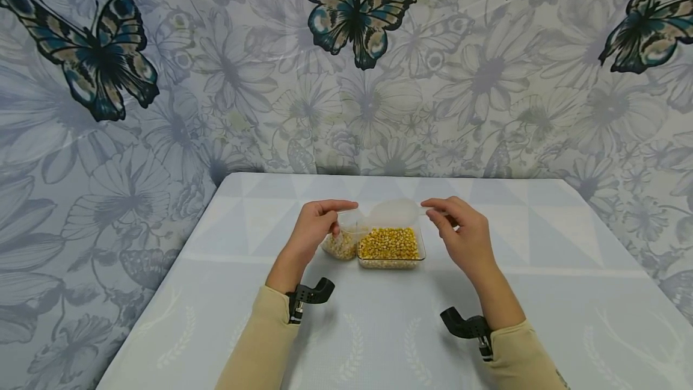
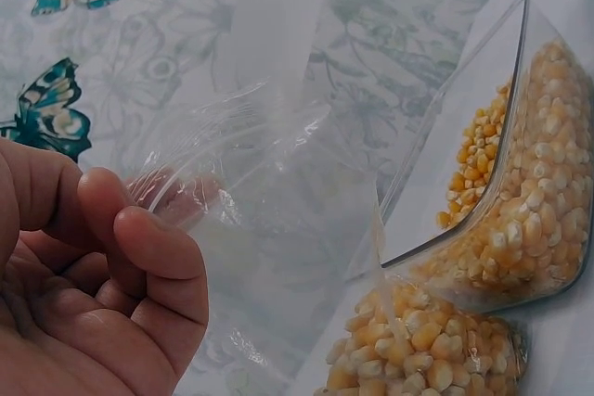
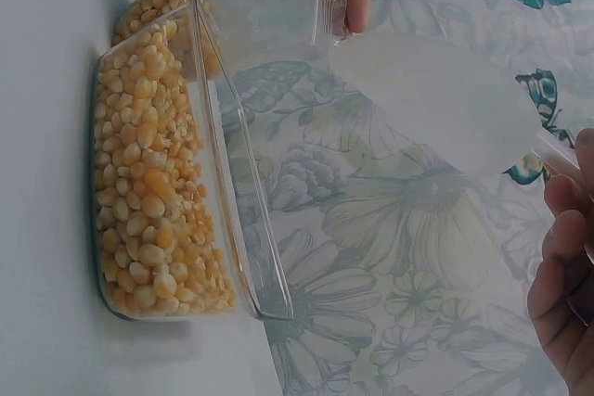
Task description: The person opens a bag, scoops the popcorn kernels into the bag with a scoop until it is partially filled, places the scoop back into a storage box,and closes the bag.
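Observation:
My left hand (image 1: 314,227) pinches the upper edge of a clear zip bag (image 2: 306,220), left of the glass container. Corn kernels (image 2: 418,350) fill the bag's bottom, which rests on the table against the container. The rectangular glass container (image 1: 391,262) holds a deep layer of yellow corn kernels (image 3: 153,183). With thumb and fingers, my right hand (image 1: 462,230) grips the clear handle of a translucent white, oval scoop (image 3: 436,104). The scoop's broad part is above the container's far side, close to the bag's mouth. No kernels show on it.
A pale patterned tabletop (image 1: 379,330) carries the container and bag near its far side. Behind it hangs a flowered backdrop (image 1: 243,107) with butterflies. Black straps with curved mounts (image 1: 311,294) sit on both wrists, just past the beige sleeves (image 1: 262,336).

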`<state>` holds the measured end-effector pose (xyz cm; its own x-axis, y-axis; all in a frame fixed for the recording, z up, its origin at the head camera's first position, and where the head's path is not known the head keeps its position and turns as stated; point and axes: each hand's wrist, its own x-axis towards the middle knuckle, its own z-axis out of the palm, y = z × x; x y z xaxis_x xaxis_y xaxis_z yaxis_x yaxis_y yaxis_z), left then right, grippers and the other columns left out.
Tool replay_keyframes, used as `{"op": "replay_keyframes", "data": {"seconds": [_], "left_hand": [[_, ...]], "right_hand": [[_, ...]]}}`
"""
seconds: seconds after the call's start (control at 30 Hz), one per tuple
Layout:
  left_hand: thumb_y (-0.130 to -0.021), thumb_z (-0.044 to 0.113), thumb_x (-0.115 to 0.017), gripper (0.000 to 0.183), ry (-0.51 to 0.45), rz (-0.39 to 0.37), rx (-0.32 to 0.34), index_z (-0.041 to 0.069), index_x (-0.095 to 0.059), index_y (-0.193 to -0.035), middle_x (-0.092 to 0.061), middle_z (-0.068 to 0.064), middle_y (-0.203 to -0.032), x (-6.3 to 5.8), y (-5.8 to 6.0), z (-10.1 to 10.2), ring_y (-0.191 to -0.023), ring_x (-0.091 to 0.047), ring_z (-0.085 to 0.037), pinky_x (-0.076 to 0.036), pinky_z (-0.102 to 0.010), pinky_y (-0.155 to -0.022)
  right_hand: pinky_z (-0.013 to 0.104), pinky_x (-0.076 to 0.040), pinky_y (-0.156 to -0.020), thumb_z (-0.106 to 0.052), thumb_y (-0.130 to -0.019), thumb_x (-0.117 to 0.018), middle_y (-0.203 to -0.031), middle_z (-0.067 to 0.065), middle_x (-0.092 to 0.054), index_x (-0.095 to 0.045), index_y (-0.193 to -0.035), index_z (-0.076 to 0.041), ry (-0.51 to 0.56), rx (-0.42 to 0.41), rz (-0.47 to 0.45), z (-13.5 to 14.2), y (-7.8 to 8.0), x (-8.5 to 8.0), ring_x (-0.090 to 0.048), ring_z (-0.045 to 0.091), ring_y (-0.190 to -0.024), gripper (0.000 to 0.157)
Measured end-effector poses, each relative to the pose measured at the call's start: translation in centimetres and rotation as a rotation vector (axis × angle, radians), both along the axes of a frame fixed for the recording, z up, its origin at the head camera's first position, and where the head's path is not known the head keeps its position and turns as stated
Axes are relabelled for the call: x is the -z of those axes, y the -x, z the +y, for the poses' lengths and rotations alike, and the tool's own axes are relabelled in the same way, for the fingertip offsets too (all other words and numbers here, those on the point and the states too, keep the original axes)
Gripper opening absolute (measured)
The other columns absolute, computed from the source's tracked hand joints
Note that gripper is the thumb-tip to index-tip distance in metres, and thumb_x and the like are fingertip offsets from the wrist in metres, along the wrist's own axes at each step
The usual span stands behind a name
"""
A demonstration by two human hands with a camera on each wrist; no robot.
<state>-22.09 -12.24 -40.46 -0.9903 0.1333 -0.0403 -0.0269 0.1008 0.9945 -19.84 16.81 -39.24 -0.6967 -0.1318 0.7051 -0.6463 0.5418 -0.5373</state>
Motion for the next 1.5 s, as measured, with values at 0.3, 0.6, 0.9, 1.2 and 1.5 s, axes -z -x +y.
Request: {"op": "replay_keyframes", "data": {"seconds": [0.3,0.6,0.9,1.2,1.5], "left_hand": [[-0.101,0.005,-0.043,0.040,-0.002,0.004,0.003,0.020,-0.076,-0.116,-0.064,-0.006,-0.120,0.1,0.1,0.0,-0.059,-0.047,-0.015,-0.039,-0.040,-0.064],[-0.101,0.005,-0.043,0.039,-0.015,0.000,0.004,0.019,-0.076,-0.117,-0.062,-0.007,-0.128,0.0,0.0,0.1,-0.059,-0.046,-0.013,-0.040,-0.039,-0.064],[-0.101,0.006,-0.043,0.039,-0.012,-0.002,0.007,0.019,-0.076,-0.117,-0.059,-0.019,-0.129,-0.1,-0.1,0.1,-0.059,-0.046,-0.013,-0.040,-0.041,-0.065],[-0.101,0.006,-0.043,0.039,-0.017,-0.001,0.004,0.018,-0.076,-0.117,-0.062,-0.004,-0.128,-0.1,-0.1,0.2,-0.060,-0.046,-0.014,-0.039,-0.039,-0.065],[-0.101,0.005,-0.043,0.039,-0.023,-0.005,0.010,0.019,-0.076,-0.118,-0.061,-0.013,-0.127,-0.2,-0.1,0.1,-0.059,-0.045,-0.014,-0.039,-0.039,-0.065]], "right_hand": [[0.017,-0.041,-0.052,-0.004,-0.093,-0.067,-0.079,-0.001,-0.061,-0.075,-0.106,-0.010,-0.024,0.010,-0.095,0.9,0.6,0.7,-0.047,0.003,-0.056,0.017],[0.022,-0.043,-0.051,-0.009,-0.096,-0.064,-0.083,0.005,-0.066,-0.074,-0.107,-0.010,-0.099,0.050,-0.202,2.2,1.4,1.8,-0.048,0.004,-0.054,0.015],[0.026,-0.042,-0.052,-0.015,-0.098,-0.064,-0.087,0.005,-0.067,-0.073,-0.109,-0.013,-0.231,0.112,-0.298,2.8,1.7,2.2,-0.047,0.008,-0.055,0.015],[0.027,-0.040,-0.057,-0.018,-0.096,-0.066,-0.090,0.001,-0.069,-0.074,-0.107,-0.014,-0.330,0.113,-0.295,2.1,1.8,2.9,-0.046,0.011,-0.062,0.014],[0.027,-0.041,-0.056,-0.022,-0.097,-0.065,-0.093,0.001,-0.070,-0.074,-0.111,-0.016,-0.351,0.081,-0.388,1.8,2.0,3.6,-0.049,0.011,-0.064,0.018]]}}
